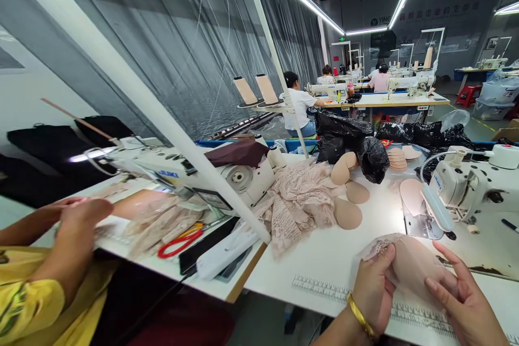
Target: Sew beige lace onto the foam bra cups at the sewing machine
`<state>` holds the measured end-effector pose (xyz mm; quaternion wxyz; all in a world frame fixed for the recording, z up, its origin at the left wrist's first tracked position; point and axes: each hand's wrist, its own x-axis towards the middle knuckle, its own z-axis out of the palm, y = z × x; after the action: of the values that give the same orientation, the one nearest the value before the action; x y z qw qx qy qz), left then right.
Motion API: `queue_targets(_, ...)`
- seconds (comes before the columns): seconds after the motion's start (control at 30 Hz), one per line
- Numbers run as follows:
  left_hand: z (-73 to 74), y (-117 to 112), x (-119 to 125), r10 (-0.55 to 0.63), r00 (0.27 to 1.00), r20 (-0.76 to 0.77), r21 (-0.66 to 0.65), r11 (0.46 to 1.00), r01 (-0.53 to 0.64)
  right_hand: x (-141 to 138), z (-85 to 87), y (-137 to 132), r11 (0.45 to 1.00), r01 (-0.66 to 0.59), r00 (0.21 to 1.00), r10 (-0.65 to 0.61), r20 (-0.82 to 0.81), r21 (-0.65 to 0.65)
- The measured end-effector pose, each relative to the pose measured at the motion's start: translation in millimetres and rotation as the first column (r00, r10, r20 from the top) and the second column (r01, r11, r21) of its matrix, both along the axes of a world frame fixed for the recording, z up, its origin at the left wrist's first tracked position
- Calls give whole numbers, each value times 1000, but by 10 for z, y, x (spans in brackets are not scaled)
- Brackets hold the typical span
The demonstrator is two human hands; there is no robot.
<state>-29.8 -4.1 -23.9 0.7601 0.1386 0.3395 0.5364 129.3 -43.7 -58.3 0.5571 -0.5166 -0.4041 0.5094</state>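
Observation:
My left hand (375,289) is closed on the left edge of a beige bra cup (417,265), thumb on top, where sheer lace (379,246) lies along the rim. On the cup's right side is my right hand (466,292), thumb and fingers gripping its edge. The cup is held above the front of the white table, just before a sewing machine (466,184). Another cup piece (413,197) lies beside that machine's lit needle area. Left of my hands are loose beige cups (347,213) and a heap of beige lace fabric (300,200).
A ruler strip (320,286) runs along the table's front edge. Black plastic bags (371,157) and a stack of cups (397,159) stand behind. At left, a co-worker in a yellow top (48,286) works by another sewing machine (174,165), near red-handled scissors (180,242). A white pole (162,124) slants between.

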Motion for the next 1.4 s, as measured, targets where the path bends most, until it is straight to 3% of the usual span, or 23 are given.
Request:
queue_targets(0.2,87,2,25,-23,999,28,63,998,21,11,32,2,998,-4,994,-3,-109,-66)
queue_targets(0.4,44,18,146,-91,992,89,74,994,84,-25,73,-16,995,-6,987,-11,-161,-103)
queue_targets(0.57,9,102,194,-88,991,102,-33,995,92,36,0,-47,998,-4,999,1,-41,-67)
queue_targets(0.63,86,146,141,-101,991,84,-23,994,103,130,-50,-69,999,-25,999,26,43,-27)
queue_targets(0.7,235,188,38,-191,981,21,87,978,189,258,-71,-83,999,-32,991,30,130,20)
queue_targets(0.73,325,212,-26,-277,960,-43,180,943,280,331,-62,-78,998,-30,983,21,183,49)
queue_targets(0.77,415,240,-92,-389,910,-146,288,863,415,406,-36,-59,996,-29,968,6,251,89)
queue_targets(0.8,495,274,-153,-486,824,-291,397,723,566,481,6,-21,988,-47,941,-5,338,145)
queue_targets(0.83,554,317,-201,-522,704,-482,479,516,711,554,61,39,973,-102,896,-1,444,208)
queue_targets(0.87,587,369,-230,-459,573,-679,505,275,818,623,123,122,945,-191,825,9,564,265)
queue_targets(0.9,589,429,-238,-305,453,-838,463,43,885,686,185,225,898,-322,723,29,690,301)
queue_targets(0.93,563,497,-223,-101,357,-929,368,-140,919,741,240,343,830,-466,597,40,801,306)
queue_targets(0.97,514,570,-189,100,288,-952,256,-252,933,787,281,468,760,-581,459,10,888,292)
queue_targets(1.0,450,648,-142,256,236,-937,154,-303,940,824,302,591,689,-661,352,-65,934,297)
queue_targets(1.03,382,726,-89,357,193,-914,76,-317,945,853,304,703,636,-716,268,-133,954,290)
queue_targets(1.1,271,870,8,431,134,-893,-5,-306,952,899,257,863,605,-744,192,-211,958,283)
queue_targets(1.23,224,1003,84,421,69,-904,-53,-270,961,1004,146,910,663,-709,224,-112,968,241)
queue_targets(1.3,247,982,84,416,38,-909,-60,-219,974,1048,150,871,655,-723,243,-57,968,220)
queue_targets(1.4,263,914,95,406,-7,-914,-68,-137,988,1060,194,845,659,-733,210,-16,978,168)
